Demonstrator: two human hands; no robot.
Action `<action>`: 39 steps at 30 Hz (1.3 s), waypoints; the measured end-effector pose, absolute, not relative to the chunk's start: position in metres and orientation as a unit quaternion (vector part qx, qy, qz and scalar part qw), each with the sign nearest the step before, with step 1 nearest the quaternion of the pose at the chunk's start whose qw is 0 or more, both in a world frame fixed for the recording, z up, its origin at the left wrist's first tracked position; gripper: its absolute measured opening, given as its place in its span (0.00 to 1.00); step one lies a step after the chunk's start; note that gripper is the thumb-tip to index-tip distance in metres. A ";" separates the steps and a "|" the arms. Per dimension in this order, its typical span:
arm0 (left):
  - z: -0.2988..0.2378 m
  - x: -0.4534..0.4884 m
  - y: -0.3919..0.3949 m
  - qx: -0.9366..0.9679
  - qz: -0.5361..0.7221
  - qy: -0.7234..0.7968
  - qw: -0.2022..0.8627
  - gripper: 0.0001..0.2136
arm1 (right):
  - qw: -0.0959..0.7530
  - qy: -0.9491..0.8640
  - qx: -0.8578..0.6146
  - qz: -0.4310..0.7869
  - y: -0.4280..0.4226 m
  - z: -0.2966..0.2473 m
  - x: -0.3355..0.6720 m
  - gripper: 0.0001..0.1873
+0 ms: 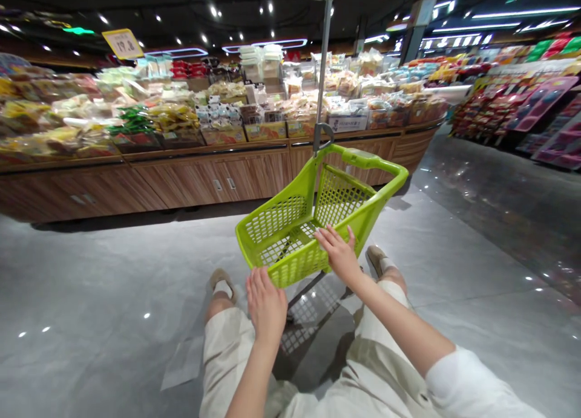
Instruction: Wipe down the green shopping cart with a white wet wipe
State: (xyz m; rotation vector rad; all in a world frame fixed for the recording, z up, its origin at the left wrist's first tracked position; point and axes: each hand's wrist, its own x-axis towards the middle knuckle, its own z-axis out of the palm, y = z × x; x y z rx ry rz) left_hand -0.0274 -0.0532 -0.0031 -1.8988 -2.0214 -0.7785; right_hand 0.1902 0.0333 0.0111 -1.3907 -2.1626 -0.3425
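Observation:
A lime-green shopping cart (290, 257) with a perforated plastic basket stands at an angle in front of me, its handle end toward the far right. Nothing lies in the part of the basket I can see. My left hand (266, 303) is at the near left corner of the basket, its fingers close together and stretched forward over the rim. On the near long side, my right hand (339, 253) rests at the rim with fingers extended and the thumb apart. Neither hand shows a clear grip, and their palm sides are hidden.
A long wooden display counter (190, 176) heaped with packaged food runs behind the cart. A grey pole (323, 73) rises beside the cart's far side. A price sign (122, 44) stands at upper left. More shelves (494, 103) are at right. Glossy grey floor tiles (113, 285) surround my feet.

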 end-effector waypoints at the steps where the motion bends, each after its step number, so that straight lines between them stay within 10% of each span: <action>1: 0.003 -0.020 -0.052 -0.653 -0.264 -0.699 0.123 0.26 | 0.266 -0.810 -0.507 -0.128 0.032 0.011 0.186 0.35; 15: 0.010 0.057 0.004 -0.785 -0.277 -0.550 0.064 0.40 | 0.279 -0.710 -0.598 -0.245 0.067 0.075 0.318 0.36; 39: -0.007 0.079 0.009 -0.771 -0.248 -0.578 0.097 0.38 | 0.239 -0.815 -0.494 -0.185 0.037 0.023 0.212 0.38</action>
